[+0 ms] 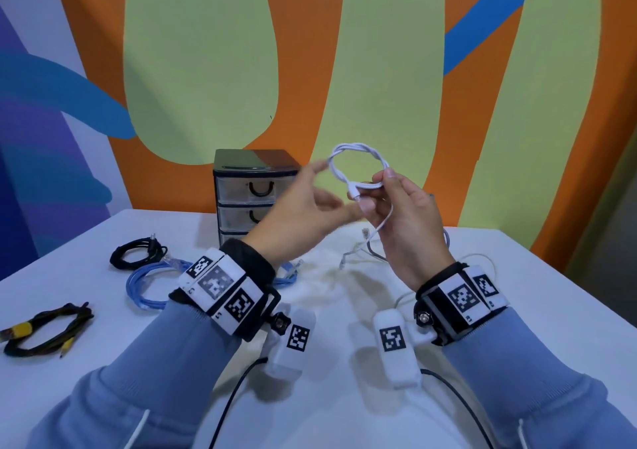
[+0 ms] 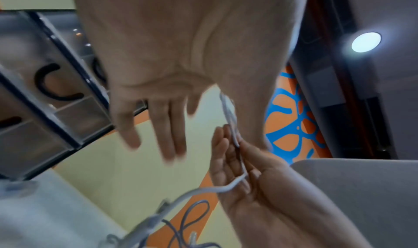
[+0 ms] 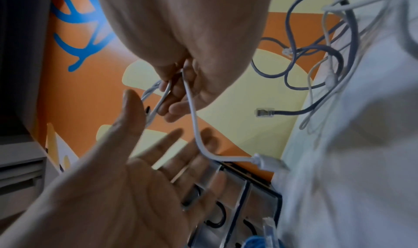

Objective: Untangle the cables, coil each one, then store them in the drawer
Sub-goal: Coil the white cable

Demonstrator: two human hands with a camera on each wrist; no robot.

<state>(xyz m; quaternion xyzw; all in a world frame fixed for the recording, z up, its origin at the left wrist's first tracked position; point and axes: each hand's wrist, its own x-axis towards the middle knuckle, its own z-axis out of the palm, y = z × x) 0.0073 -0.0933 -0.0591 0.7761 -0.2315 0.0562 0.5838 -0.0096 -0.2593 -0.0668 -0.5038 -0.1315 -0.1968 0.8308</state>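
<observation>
Fingers [image 1: 389,176] of the right hand [image 1: 406,221] pinched a thin white charging cable [image 1: 358,159] wound into a small round coil, held in the air above the white table [image 1: 517,293] and to the right of the small black-framed drawer unit with clear plastic drawers [image 1: 253,190]. One loose end of the white cable hung down below the right hand, its plug free. The left hand [image 1: 303,207] was beside the coil with its fingers [image 2: 172,126] spread and straight, gripping nothing; it was blurred, and whether a fingertip touched the loop could not be told. All the drawers of the unit looked closed.

In front of the drawer unit, on the table below the right hand, lay a loose tangle of grey cable [image 3: 316,59] and another thin white cable [image 1: 482,262]. Left of the unit lay a coiled black cable [image 1: 138,255], and just in front of that a coiled blue network cable [image 1: 148,286]. Farther left of the unit, near the table's edge, lay a coiled black cable with yellow plugs [image 1: 44,328]. Both wrists wore bands with black-and-white square markers [image 1: 220,286].
</observation>
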